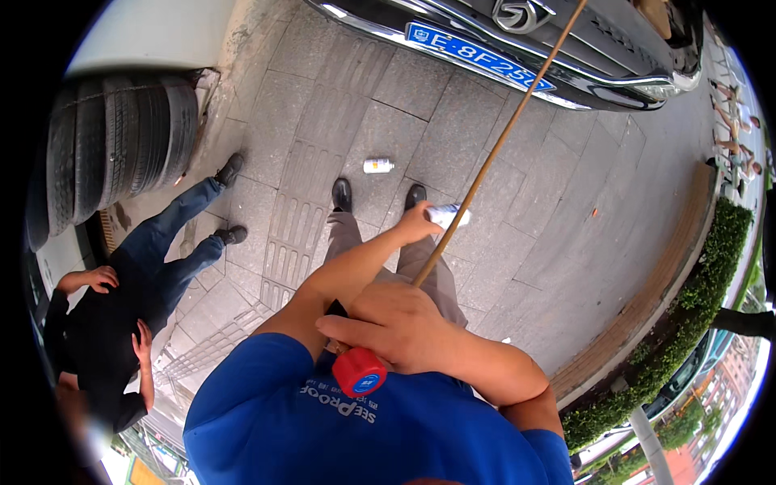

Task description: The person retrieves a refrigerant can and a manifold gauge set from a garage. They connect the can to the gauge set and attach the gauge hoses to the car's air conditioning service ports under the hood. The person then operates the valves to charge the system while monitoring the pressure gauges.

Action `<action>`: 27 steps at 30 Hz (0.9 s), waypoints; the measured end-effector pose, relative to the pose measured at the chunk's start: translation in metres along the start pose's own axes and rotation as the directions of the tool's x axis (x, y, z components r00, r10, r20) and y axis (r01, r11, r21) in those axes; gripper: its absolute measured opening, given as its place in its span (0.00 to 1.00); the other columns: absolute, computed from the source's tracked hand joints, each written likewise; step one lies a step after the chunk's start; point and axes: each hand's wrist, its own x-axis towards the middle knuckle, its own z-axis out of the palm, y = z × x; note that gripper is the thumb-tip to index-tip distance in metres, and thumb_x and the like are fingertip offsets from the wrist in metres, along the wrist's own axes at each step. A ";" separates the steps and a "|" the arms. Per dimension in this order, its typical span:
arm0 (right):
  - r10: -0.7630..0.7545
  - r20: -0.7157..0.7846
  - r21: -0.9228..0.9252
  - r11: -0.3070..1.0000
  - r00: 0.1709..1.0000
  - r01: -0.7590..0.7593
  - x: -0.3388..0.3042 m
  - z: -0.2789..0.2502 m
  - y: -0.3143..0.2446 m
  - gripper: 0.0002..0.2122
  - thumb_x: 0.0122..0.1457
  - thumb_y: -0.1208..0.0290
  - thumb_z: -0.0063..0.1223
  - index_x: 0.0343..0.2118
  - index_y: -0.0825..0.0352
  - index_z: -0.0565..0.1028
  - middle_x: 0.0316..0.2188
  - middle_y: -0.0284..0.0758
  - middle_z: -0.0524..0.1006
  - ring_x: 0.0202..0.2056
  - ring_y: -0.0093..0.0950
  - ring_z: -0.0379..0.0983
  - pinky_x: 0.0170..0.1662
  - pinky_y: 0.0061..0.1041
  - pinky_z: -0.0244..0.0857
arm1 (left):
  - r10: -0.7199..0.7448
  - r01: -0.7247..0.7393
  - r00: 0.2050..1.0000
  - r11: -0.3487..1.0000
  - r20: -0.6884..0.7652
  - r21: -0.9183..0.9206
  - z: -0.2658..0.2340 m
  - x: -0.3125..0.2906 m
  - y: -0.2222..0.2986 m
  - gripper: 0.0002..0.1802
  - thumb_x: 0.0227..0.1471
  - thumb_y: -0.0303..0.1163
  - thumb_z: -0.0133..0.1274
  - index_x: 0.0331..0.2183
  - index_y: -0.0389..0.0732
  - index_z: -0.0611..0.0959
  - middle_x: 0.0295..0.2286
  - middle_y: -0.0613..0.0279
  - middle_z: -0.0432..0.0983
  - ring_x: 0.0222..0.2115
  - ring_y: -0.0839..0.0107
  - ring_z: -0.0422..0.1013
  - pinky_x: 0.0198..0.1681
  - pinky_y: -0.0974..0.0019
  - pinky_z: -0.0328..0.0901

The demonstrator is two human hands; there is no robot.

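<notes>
My left hand [415, 225] reaches forward and is closed round a white spray can [443, 214], which lies nearly sideways in the grip. A thin brownish-yellow hose [505, 137] crosses in front of the can's far end. Close to my chest, my right hand [396, 323] is wrapped round the hose's near end by a round red gauge [359, 373]. That gauge has a blue disc facing up, and a small black part pokes out beside my thumb. The fitting inside my right palm is hidden. Another white can [378, 166] lies on its side on the paving ahead.
A dark car's front [558, 48] stands ahead, and the hose runs up across it. Stacked black tyres [121, 145] stand at the left, with a person in black [105, 339] near them. A curbed hedge [687, 323] curves along the right. Grey paving [533, 210] lies underfoot.
</notes>
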 end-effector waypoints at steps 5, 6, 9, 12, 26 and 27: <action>0.250 -0.030 -0.177 0.952 0.968 -0.252 -0.032 -0.060 0.055 0.17 0.38 0.71 0.63 0.36 0.64 0.79 0.22 0.30 0.67 0.23 0.28 0.68 0.23 0.27 0.62 | 0.002 -0.216 0.597 0.964 0.802 0.158 0.184 -0.021 0.045 0.64 0.38 0.51 0.65 0.64 0.51 0.39 0.63 0.44 0.34 0.64 0.48 0.35 0.62 0.41 0.39; 0.290 -0.073 -0.168 0.939 0.954 -0.299 -0.044 -0.072 0.077 0.17 0.36 0.71 0.65 0.34 0.64 0.80 0.21 0.30 0.67 0.21 0.27 0.67 0.21 0.26 0.60 | -0.078 -0.127 0.609 0.973 0.790 0.194 0.165 -0.006 0.043 0.64 0.39 0.51 0.64 0.65 0.53 0.38 0.64 0.45 0.31 0.65 0.48 0.32 0.62 0.37 0.37; 0.437 -0.180 -0.208 0.859 0.881 -0.468 -0.072 -0.094 0.147 0.16 0.34 0.71 0.69 0.31 0.64 0.81 0.18 0.29 0.67 0.18 0.26 0.66 0.19 0.23 0.57 | 0.011 -0.051 0.991 0.954 0.137 0.295 0.099 0.088 -0.140 0.35 0.43 0.40 0.60 0.53 0.40 0.69 0.53 0.44 0.62 0.56 0.49 0.57 0.56 0.40 0.53; 0.576 -0.277 -0.349 0.685 0.769 -0.639 -0.129 -0.097 0.257 0.18 0.31 0.74 0.68 0.31 0.65 0.80 0.17 0.28 0.67 0.19 0.24 0.66 0.20 0.21 0.57 | -0.239 0.364 0.931 0.523 -0.277 0.771 -0.046 0.189 -0.263 0.21 0.47 0.31 0.50 0.46 0.38 0.74 0.47 0.46 0.68 0.51 0.49 0.62 0.55 0.43 0.55; 0.667 -0.201 -0.388 0.618 0.717 -0.684 -0.143 -0.050 0.408 0.17 0.37 0.79 0.67 0.35 0.69 0.79 0.26 0.33 0.70 0.22 0.24 0.70 0.20 0.23 0.61 | -0.092 0.172 0.984 0.736 -0.155 0.655 -0.129 0.326 -0.349 0.31 0.35 0.34 0.63 0.45 0.42 0.72 0.42 0.51 0.70 0.45 0.52 0.69 0.49 0.50 0.63; 0.666 -0.191 -0.387 0.624 0.721 -0.679 -0.134 -0.049 0.402 0.17 0.37 0.79 0.67 0.35 0.69 0.79 0.27 0.34 0.71 0.24 0.26 0.71 0.21 0.23 0.63 | -0.044 0.125 0.985 0.851 -0.168 0.510 -0.130 0.298 -0.323 0.33 0.34 0.33 0.64 0.45 0.41 0.72 0.42 0.50 0.70 0.45 0.50 0.69 0.49 0.53 0.64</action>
